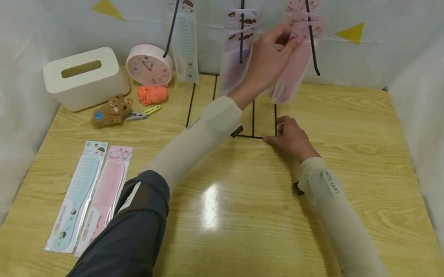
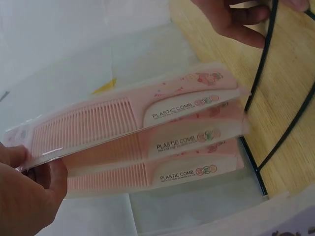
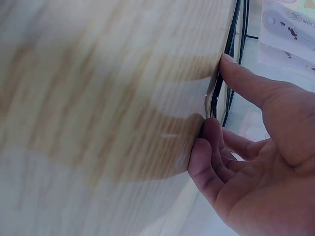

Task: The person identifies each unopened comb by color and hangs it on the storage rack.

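My left hand [image 1: 267, 58] pinches a packaged pink comb [image 2: 88, 128] near its top, at the right hook [image 1: 314, 58] of a black wire rack [image 1: 190, 106]. Three pink comb packs overlap in the left wrist view, with the pinched one in front. Low at the rack's front right corner is my right hand [image 1: 295, 140]. Its thumb [image 3: 238, 73] touches the front wire, and its curled fingers hold around the corner against the table. Purple comb packs [image 1: 234, 64] hang from the middle hook, and a blue comb pack [image 1: 185, 44] from the left one.
Two more comb packs, one blue [image 1: 78, 193] and one pink [image 1: 108, 188], lie at the table's left. Behind them are a white tissue box [image 1: 85, 86], a pink clock [image 1: 145, 67], orange yarn [image 1: 152, 95], a brown bear toy [image 1: 114, 110] and a clip [image 1: 136, 117].
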`<state>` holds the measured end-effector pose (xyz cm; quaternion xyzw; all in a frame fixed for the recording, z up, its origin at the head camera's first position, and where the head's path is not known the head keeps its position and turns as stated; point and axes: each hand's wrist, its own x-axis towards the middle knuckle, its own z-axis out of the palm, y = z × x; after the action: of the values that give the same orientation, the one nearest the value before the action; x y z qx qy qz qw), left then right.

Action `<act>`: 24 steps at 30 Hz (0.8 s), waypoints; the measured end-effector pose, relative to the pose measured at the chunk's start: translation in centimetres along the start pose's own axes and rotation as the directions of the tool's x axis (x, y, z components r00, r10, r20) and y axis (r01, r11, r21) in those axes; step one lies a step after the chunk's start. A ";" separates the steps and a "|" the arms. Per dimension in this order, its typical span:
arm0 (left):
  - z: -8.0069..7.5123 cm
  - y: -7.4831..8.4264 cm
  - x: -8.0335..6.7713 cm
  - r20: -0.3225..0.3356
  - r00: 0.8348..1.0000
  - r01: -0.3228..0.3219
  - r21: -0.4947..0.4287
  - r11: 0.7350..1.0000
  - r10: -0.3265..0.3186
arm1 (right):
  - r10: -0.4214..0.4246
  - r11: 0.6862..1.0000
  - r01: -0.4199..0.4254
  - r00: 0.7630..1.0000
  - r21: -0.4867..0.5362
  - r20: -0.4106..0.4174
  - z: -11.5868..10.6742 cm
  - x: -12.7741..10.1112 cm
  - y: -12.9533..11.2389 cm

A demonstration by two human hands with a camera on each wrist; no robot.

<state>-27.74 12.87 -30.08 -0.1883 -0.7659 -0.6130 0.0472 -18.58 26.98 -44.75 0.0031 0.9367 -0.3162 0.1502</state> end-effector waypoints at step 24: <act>-1.4 1.1 -9.7 0.498 0.854 0.002 0.286 0.958 -0.151 | -0.037 0.999 0.037 0.999 -0.021 -0.001 -1.8 -0.4 1.7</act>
<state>-18.56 9.49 -31.67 -0.3060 -0.8350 -0.4290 -0.1583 -18.49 29.48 -44.26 -0.0158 0.9400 -0.3092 0.1436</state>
